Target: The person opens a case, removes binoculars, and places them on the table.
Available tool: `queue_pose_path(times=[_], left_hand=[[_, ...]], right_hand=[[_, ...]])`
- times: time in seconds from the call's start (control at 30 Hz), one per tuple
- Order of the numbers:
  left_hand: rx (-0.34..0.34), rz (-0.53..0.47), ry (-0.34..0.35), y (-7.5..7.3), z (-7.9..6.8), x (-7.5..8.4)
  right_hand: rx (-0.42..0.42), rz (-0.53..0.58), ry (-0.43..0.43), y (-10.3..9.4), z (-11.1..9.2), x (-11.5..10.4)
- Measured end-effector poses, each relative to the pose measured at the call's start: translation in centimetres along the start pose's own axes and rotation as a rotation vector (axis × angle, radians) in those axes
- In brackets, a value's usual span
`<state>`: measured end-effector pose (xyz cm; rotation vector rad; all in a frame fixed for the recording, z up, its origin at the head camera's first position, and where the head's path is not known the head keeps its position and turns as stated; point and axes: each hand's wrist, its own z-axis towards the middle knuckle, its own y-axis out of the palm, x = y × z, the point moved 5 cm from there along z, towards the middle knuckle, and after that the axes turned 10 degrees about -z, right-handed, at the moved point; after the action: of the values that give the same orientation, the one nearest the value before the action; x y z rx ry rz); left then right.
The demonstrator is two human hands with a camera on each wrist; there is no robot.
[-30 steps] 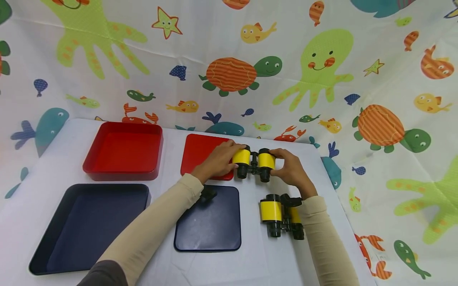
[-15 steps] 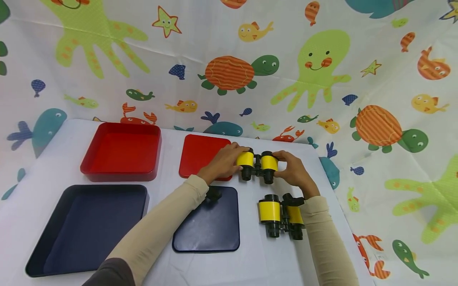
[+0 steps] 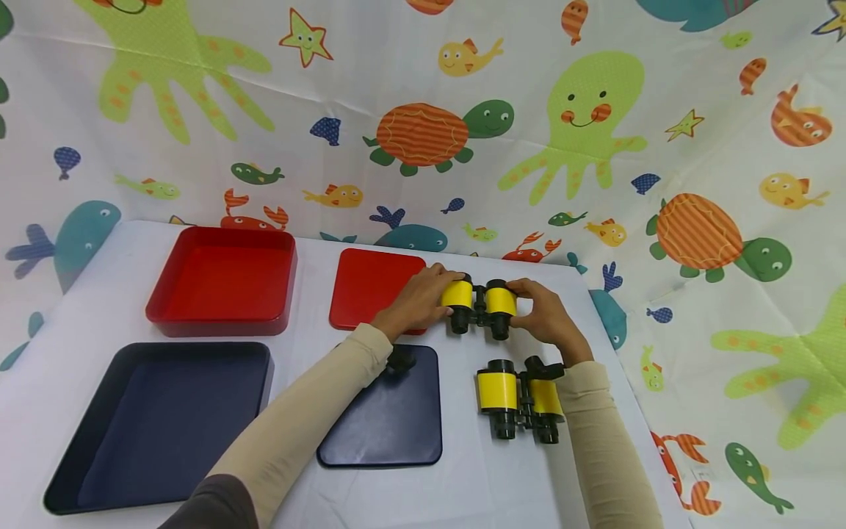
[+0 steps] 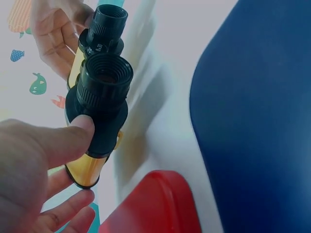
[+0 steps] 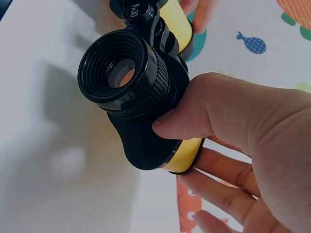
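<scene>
A pair of yellow and black binoculars [image 3: 480, 317] is held between both hands at the back right of the table. My left hand [image 3: 419, 297] grips its left barrel, thumb by the eyepiece end and fingers on the far side, as the left wrist view shows. On the right barrel, my right hand [image 3: 545, 316] pinches with its thumb [image 5: 184, 119] on the black body and fingers behind. The eyepieces [image 4: 108, 73] point toward me. Closer to me lies a second yellow and black pair of binoculars [image 3: 499, 393], partly covered by my right sleeve.
A red lid-like panel [image 3: 360, 283] lies behind my left wrist, with a dark blue panel [image 3: 390, 433] in front of it. To the left stand a red tray [image 3: 228, 327] and a larger dark blue tray [image 3: 79, 433]. A patterned sea-animal curtain [image 3: 423, 73] hangs behind the table.
Both hands have shifted the held binoculars slightly to the right, away from the red panel. Their grip looks the same, and the other binoculars lie where they were.
</scene>
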<state>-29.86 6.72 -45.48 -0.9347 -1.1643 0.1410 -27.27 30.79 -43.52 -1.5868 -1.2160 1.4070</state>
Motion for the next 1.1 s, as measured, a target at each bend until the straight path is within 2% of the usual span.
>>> queue_pose_path(times=[0.47,0.67,0.77,0.87,0.93,1.1], left_hand=[[0.001,0.037,-0.033,1.1,0.0,0.2],[0.046,0.080,-0.036,1.3,0.3,0.3],[0.062,0.133,-0.049,1.1,0.1,0.4],[0.054,0.204,-0.075,0.8,-0.3,0.6],[0.049,0.257,-0.082,0.2,-0.8,0.9],[0.048,0.382,-0.066,-2.3,-2.5,2.4]], right_hand=[[-0.007,0.005,0.032,0.6,-0.2,0.6],[0.007,-0.004,0.057,0.7,-0.1,0.8],[0.003,-0.017,0.074,0.8,-0.2,0.8],[0.016,-0.046,0.068,0.8,-0.7,0.5],[0.056,-0.072,0.039,0.4,-1.2,0.0],[0.187,-0.118,-0.040,-0.9,-2.7,-2.9]])
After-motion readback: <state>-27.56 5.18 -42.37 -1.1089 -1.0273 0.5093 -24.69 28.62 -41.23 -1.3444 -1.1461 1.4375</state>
